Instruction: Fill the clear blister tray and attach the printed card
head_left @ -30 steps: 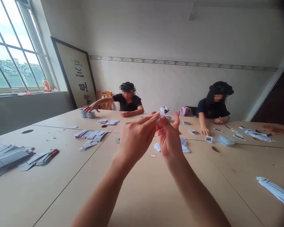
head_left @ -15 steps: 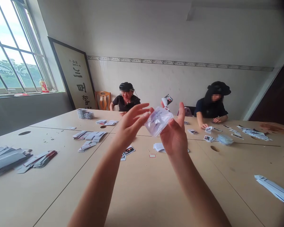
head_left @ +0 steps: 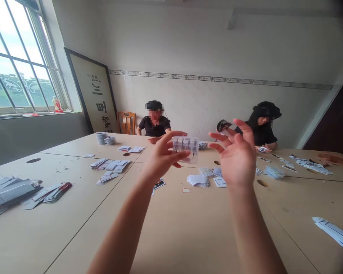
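Observation:
My left hand [head_left: 164, 158] is raised above the table and pinches a small clear plastic packet [head_left: 185, 149] with several little metal pieces inside. My right hand [head_left: 236, 156] is raised beside it, a short gap to the right, fingers spread, with a small dark-printed card [head_left: 223, 125] held between its upper fingertips. Below both hands, small white cards [head_left: 198, 180] lie in a loose pile on the wooden table [head_left: 171, 228].
Two people in black tops sit at the far side: one [head_left: 154, 122] at centre-left, one [head_left: 262, 127] at right handling cards. Card stacks [head_left: 105, 138], spread cards [head_left: 110, 167], grey strips [head_left: 8, 192] at left and strips [head_left: 335, 234] at right.
The clear packet passed from my right hand to my left. My right hand moved away to the right and spread its fingers, keeping the small dark card.

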### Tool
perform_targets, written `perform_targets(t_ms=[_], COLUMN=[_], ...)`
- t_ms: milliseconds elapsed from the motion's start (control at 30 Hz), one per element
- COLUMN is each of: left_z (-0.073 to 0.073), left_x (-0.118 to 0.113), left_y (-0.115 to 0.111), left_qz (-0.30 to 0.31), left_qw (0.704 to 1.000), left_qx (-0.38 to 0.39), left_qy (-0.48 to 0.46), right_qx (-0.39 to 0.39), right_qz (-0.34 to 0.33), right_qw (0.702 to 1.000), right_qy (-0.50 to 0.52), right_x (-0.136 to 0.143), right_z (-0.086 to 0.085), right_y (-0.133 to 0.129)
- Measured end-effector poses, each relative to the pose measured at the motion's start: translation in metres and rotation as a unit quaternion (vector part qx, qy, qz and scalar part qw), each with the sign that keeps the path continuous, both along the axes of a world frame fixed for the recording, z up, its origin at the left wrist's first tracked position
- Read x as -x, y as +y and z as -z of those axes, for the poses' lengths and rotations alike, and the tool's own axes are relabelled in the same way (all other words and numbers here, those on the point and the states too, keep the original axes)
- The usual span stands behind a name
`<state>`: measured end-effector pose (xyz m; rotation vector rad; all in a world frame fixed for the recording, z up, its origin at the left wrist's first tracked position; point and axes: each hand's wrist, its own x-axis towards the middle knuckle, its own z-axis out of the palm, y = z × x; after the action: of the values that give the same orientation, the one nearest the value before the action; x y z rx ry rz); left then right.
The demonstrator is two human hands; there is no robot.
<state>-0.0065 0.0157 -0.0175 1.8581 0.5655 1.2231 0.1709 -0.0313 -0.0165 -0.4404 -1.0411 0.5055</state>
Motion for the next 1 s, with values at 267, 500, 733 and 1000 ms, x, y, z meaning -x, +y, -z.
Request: perform_targets(t_ms=[267, 500, 733, 1000], left_z=[-0.004, -0.008, -0.006, -0.010], left_x=[-0.007, -0.005, -0.006, -0.010], left_y=[-0.016, -0.024, -0.024, -0.032], left_qz=[-0.008, 0.047, 0.036, 0.024], left_qw=[0.999, 0.998, 0.998, 0.999], left_qx=[-0.011, 0.002, -0.012, 0.006], left_qy=[-0.036, -0.045, -0.042, -0.030], right_qx=[-0.014, -0.045, -0.043, -0.018], right_qz=[0.006, 0.057, 0.065, 0.013], right_qw=[0.998, 0.993, 0.993, 0.992], right_qy=[-0.059, -0.096, -0.092, -0.127], right_x=[0.009, 0.013, 0.011, 0.010], right_z=[0.008, 0.008, 0.007, 0.008], right_y=[-0.006, -0.008, -0.015, -0.014])
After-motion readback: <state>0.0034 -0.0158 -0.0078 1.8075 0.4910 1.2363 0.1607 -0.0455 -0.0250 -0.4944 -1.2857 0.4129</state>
